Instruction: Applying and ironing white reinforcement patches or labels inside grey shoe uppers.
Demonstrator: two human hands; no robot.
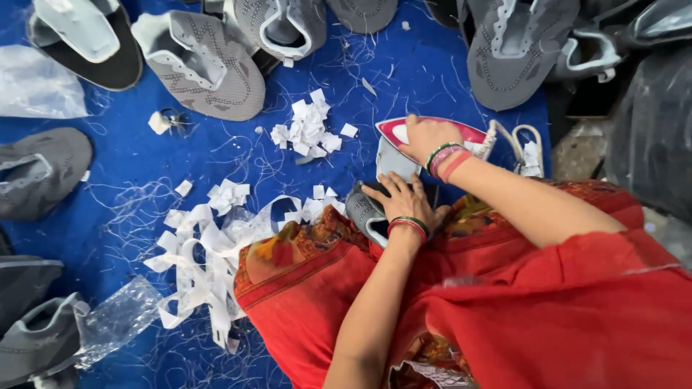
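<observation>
My left hand (404, 203) presses down on a grey knitted shoe upper (362, 211) that lies at my lap, over the edge of my red patterned cloth (310, 281). My right hand (427, 137) grips the handle of a pink and white clothes iron (393, 148) just behind that shoe upper; the iron's sole rests against the upper's far end. Both wrists wear coloured bangles. The iron's white cord (520, 140) loops to the right.
Several grey shoe uppers (205, 68) lie around the blue mat (404, 72), at the back and along the left edge. Small white paper tags (306, 126) and white strips (198, 256) are scattered in the middle, with loose threads. Clear plastic bags (36, 86) lie left.
</observation>
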